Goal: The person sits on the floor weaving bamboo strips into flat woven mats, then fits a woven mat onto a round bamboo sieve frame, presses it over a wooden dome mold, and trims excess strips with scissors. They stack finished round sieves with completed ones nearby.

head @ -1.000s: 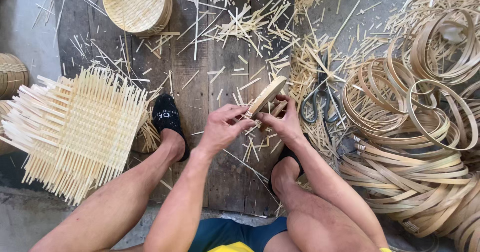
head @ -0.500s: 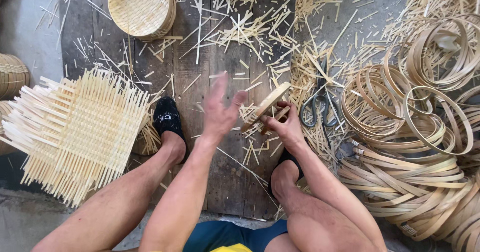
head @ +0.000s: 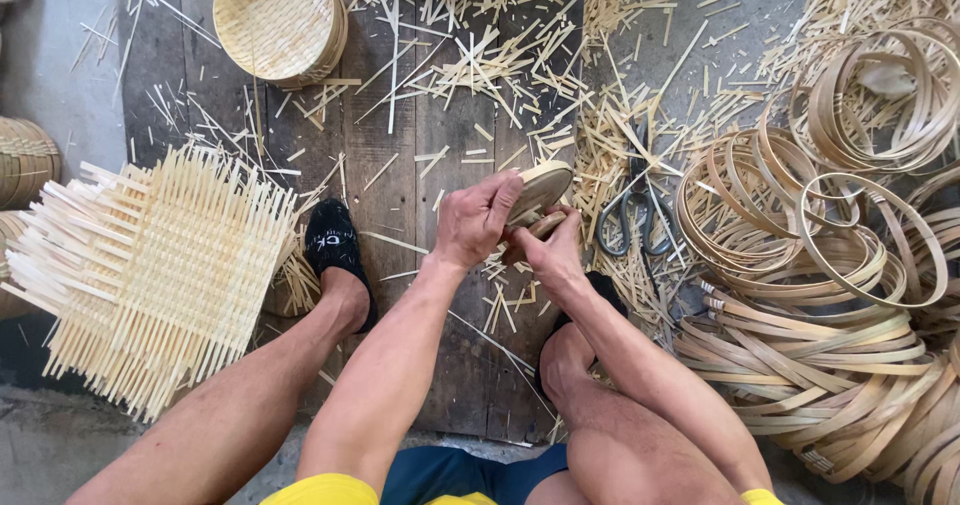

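Note:
My left hand (head: 476,217) grips the upper rim of a small round woven bamboo basket (head: 540,187) held on edge above the plank floor. Just below and to the right, my right hand (head: 545,250) clasps the basket's lower edge from underneath. Both hands touch each other around it. My two feet in black slippers (head: 334,250) rest on the planks on either side of my arms.
A stack of square woven bamboo mats (head: 150,265) lies at left. A finished round basket (head: 278,20) sits at top left. Black scissors (head: 632,210) lie right of my hands. Coiled bamboo hoops (head: 830,265) pile at right. Bamboo offcuts litter the boards.
My left hand, which had lifted open off the basket half a second ago, has come back down and closed on its rim. The basket is turned slightly more upright.

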Tool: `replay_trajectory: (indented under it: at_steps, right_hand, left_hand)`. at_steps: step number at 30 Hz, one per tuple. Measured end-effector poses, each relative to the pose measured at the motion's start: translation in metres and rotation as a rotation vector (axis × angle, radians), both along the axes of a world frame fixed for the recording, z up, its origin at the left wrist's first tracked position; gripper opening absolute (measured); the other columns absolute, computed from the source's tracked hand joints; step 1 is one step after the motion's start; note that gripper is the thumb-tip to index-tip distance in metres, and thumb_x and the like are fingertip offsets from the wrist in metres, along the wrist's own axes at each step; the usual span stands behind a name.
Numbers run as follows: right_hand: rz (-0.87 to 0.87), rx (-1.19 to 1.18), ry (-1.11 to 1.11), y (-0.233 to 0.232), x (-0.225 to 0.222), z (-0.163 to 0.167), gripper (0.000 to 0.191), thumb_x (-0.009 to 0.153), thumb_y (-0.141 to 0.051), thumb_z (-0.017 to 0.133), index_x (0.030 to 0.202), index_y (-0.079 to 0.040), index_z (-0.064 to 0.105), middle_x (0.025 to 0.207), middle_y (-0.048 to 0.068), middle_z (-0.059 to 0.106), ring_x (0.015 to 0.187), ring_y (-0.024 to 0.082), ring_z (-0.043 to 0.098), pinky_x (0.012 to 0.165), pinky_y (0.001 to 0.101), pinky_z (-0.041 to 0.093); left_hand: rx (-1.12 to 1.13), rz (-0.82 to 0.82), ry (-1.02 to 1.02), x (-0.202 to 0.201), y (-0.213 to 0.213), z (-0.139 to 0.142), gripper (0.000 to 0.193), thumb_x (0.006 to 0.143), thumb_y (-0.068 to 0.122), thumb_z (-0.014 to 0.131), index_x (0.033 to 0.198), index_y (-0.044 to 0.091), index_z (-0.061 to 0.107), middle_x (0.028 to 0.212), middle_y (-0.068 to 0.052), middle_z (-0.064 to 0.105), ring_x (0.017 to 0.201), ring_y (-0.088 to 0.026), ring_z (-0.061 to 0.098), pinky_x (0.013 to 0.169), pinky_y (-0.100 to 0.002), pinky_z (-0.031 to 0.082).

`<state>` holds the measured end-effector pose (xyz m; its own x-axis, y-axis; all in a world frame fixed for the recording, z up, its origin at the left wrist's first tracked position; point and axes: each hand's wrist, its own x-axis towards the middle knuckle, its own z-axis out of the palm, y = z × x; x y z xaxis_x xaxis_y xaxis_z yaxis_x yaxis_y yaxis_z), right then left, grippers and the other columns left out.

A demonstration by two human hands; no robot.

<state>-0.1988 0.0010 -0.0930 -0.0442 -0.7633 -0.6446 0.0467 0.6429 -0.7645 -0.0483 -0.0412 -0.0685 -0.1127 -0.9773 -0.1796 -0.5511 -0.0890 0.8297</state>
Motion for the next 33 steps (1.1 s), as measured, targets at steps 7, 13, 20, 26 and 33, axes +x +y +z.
replay_trajectory:
  at_steps: [7,13,20,26,33]
  right_hand:
    - [-0.106,-0.171,-0.687,0.045,-0.062,-0.022,0.083,0.078,-0.025,0.071,0.149,-0.008,0.033,0.129,0.008,0.058,0.125,0.026,0.056,0.108,0.0451,0.049]
    - [-0.307,-0.152,-0.898,0.078,-0.094,-0.077,0.056,0.087,-0.018,0.070,0.138,-0.003,0.054,0.129,0.010,0.066,0.123,0.027,0.062,0.111,0.0466,0.046]
    - [-0.204,-0.160,-0.814,0.097,-0.090,-0.105,0.055,0.091,-0.017,0.066,0.141,0.000,0.052,0.128,0.012,0.066,0.120,0.028,0.062,0.106,0.0457,0.048]
    - [-0.145,-0.140,-0.743,0.100,-0.076,-0.095,0.066,0.087,-0.014,0.065,0.149,-0.003,0.043,0.129,0.012,0.061,0.121,0.028,0.059,0.105,0.0449,0.048]
    - [-0.078,-0.099,-0.576,0.093,-0.073,-0.087,0.082,0.077,-0.015,0.067,0.152,-0.012,0.035,0.127,0.008,0.060,0.116,0.025,0.059,0.097,0.0420,0.049]
  left_hand:
    - [0.195,0.703,0.414,0.051,-0.012,-0.039,0.062,0.105,0.058,0.050,0.109,0.002,0.076,0.099,-0.008,0.077,0.087,-0.015,0.072,0.078,-0.032,0.059]
    - [0.426,0.994,0.931,0.067,0.020,-0.060,0.038,0.104,0.035,0.052,0.120,0.002,0.066,0.112,-0.009,0.071,0.099,-0.021,0.069,0.085,-0.040,0.059]
    - [-0.019,0.463,-0.180,0.064,0.036,-0.029,0.048,0.086,0.015,0.064,0.129,-0.005,0.059,0.123,-0.020,0.064,0.116,-0.036,0.058,0.100,-0.053,0.049]
    - [-0.304,-0.547,-0.538,0.095,0.021,-0.031,0.058,0.074,0.007,0.069,0.131,0.001,0.062,0.146,-0.018,0.055,0.143,-0.037,0.044,0.117,-0.051,0.033]
    - [-0.715,-0.539,-0.646,0.163,-0.077,-0.037,0.032,0.089,-0.007,0.059,0.118,0.003,0.068,0.123,-0.013,0.070,0.121,-0.029,0.065,0.107,-0.038,0.053]
